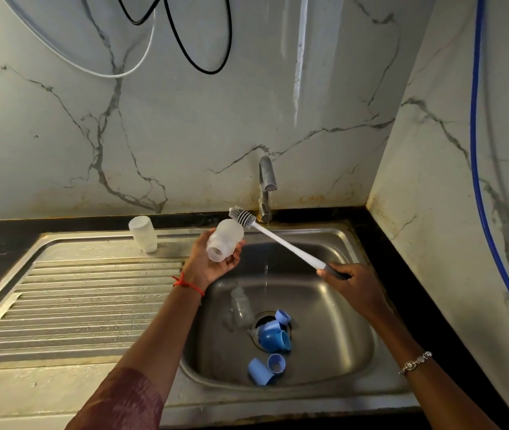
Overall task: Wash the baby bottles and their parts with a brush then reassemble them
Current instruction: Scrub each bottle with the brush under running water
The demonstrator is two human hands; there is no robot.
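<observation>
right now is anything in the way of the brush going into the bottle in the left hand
No other thing blocks it. The left hand cups the bottle from below, its mouth uncovered. But the brush, gripped by the right hand, has its head at the bottle's closed base end, not its mouth.

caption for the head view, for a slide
Left hand holds a bottle over the sink; right hand holds a brush at its base, tap running.

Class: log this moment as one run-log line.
left hand: holds bottle | right hand: holds brush, head outside bottle | tap: running | sink: blue parts, clear bottle | drainboard: second bottle standing
</observation>
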